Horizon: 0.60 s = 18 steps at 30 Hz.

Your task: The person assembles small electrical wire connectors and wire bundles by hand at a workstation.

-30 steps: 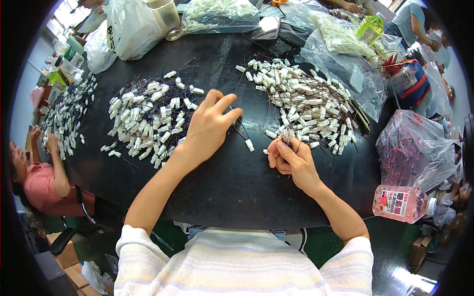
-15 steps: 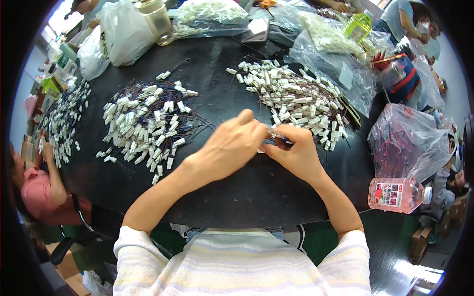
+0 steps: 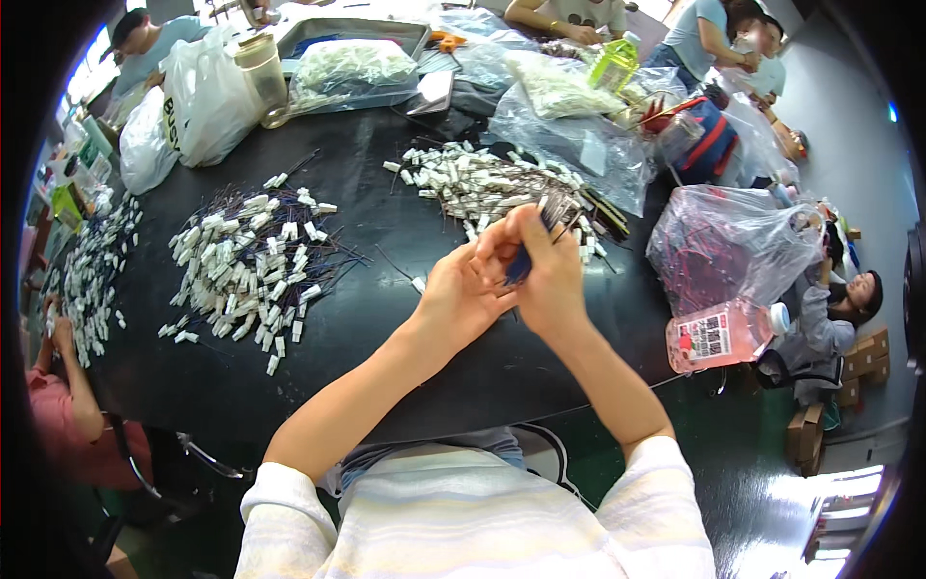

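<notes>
In front of my chest, over the table's dark top, my two hands meet around a bundle of dark blue wires (image 3: 519,266). My right hand (image 3: 558,289) is closed on the bundle, and thin wire ends stick out above its thumb. The curled fingers of my left hand (image 3: 461,294) press against the bundle's other side, the palm partly turned up. Beside the left hand lies a white connector (image 3: 418,284) on a wire. Beyond the hands is a pile of white connectors with brown wires (image 3: 473,183). Another pile, with dark blue wires (image 3: 241,256), lies to the left.
A pink drink bottle (image 3: 723,335) lies on its side at the right edge, near a clear bag of red wires (image 3: 723,246). Plastic bags (image 3: 207,96) and a metal tray (image 3: 405,34) stand at the back. A co-worker's arm (image 3: 72,372) is at far left.
The view has swung, shifting the table's contents leftward. My hands have turned, the left palm now facing up more, and the dark blue wire bundle shows between them with its ends pointing up.
</notes>
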Motion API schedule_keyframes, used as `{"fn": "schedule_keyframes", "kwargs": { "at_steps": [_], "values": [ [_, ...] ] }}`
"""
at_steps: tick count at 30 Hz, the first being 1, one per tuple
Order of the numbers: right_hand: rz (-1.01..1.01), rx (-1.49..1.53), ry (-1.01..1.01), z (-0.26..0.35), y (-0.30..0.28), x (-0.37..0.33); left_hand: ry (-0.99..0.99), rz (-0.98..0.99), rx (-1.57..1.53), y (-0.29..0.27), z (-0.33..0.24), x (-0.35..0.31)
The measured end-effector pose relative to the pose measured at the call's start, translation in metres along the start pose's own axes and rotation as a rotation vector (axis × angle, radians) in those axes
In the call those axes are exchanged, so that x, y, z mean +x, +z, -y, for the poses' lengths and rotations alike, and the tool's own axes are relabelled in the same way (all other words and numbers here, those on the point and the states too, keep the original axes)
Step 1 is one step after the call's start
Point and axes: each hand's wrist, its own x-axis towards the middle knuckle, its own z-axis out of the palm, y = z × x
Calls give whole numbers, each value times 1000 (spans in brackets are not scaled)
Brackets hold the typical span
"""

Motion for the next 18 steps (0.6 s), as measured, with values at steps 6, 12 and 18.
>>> {"fn": "schedule_keyframes", "kwargs": {
  "at_steps": [6, 12, 18],
  "values": [
    [-49, -195, -238, -26, -1, -22, 47, 58, -67, -12, 20, 17],
    [-169, -77, -107, -24, -30, -34, 911, -195, 1512, -21, -16, -20],
    [-35, -210, 84, -28, -32, -25, 840, -193, 2263, -56, -39, -41]
  ]
}}
